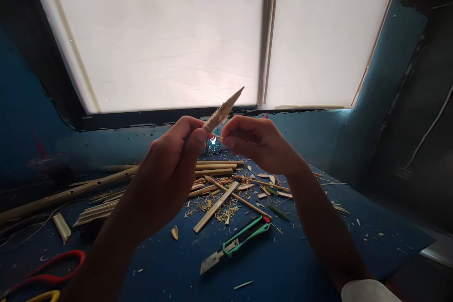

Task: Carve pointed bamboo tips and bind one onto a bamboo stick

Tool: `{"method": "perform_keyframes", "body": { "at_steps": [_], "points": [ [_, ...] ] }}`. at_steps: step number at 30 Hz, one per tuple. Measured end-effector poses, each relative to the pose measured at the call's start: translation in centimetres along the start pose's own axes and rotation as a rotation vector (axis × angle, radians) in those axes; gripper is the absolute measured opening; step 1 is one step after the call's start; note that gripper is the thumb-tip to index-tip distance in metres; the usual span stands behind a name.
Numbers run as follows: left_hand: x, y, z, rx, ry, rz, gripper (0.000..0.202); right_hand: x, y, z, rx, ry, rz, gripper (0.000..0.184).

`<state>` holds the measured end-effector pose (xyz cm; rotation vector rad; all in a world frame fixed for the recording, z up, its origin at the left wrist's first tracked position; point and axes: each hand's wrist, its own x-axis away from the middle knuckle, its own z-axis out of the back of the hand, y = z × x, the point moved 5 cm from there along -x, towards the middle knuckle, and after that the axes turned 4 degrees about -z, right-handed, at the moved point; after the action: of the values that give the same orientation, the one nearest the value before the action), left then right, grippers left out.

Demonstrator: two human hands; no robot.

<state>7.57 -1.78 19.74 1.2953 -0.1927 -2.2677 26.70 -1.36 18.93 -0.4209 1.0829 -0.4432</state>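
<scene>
My left hand (173,160) is raised in front of the window, fingers closed round a pointed bamboo piece (226,106) wrapped with pale twine; its tip points up and right. My right hand (255,144) is close beside it, fingers pinched on a thin strand of the twine near the wrapped part. Both hands hover above a blue work surface (283,264).
A green utility knife (237,243) with its blade out lies below the hands. Bamboo strips (215,205), sticks and shavings are scattered behind it, with long bamboo poles (71,193) at left. Red-handled scissors (49,269) sit at bottom left. A lit phone (213,145) stands at the back.
</scene>
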Motion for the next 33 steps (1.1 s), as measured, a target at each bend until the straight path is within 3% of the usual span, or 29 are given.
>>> {"method": "perform_keyframes", "body": {
  "at_steps": [6, 10, 13, 16, 21, 26, 29, 33],
  "points": [
    [0.0, -1.0, -0.5, 0.224, -0.027, 0.033, 0.017, -0.2, 0.0, -0.3, 0.044, -0.024, -0.010, 0.019],
    [-0.2, -1.2, 0.1, 0.052, 0.021, 0.029, 0.017, -0.2, -0.3, -0.4, 0.143, -0.049, 0.000, 0.017],
    [0.0, -0.6, 0.3, -0.061, 0.043, 0.013, 0.021, -0.1, -0.6, -0.1, 0.158, 0.024, 0.034, 0.017],
    [0.2, 0.0, 0.0, -0.023, 0.033, 0.004, 0.018, -0.1, -0.9, 0.4, 0.114, 0.116, 0.075, 0.019],
    [0.1, 0.4, -0.5, 0.085, -0.051, -0.043, 0.016, -0.2, -0.6, 0.7, 0.044, 0.161, 0.076, 0.026],
    [-0.2, 0.6, 0.1, -0.094, -0.038, -0.113, 0.024, 0.0, -0.9, 0.8, -0.030, 0.107, 0.091, 0.016],
    [-0.3, 0.7, 0.1, -0.220, -0.005, -0.168, 0.026, 0.3, -1.5, 1.0, 0.123, 0.135, 0.118, 0.012],
    [-0.4, 1.0, 0.1, -0.363, 0.109, -0.252, 0.015, 0.9, -2.6, 1.2, 0.456, 0.290, 0.190, 0.016]
  ]
}}
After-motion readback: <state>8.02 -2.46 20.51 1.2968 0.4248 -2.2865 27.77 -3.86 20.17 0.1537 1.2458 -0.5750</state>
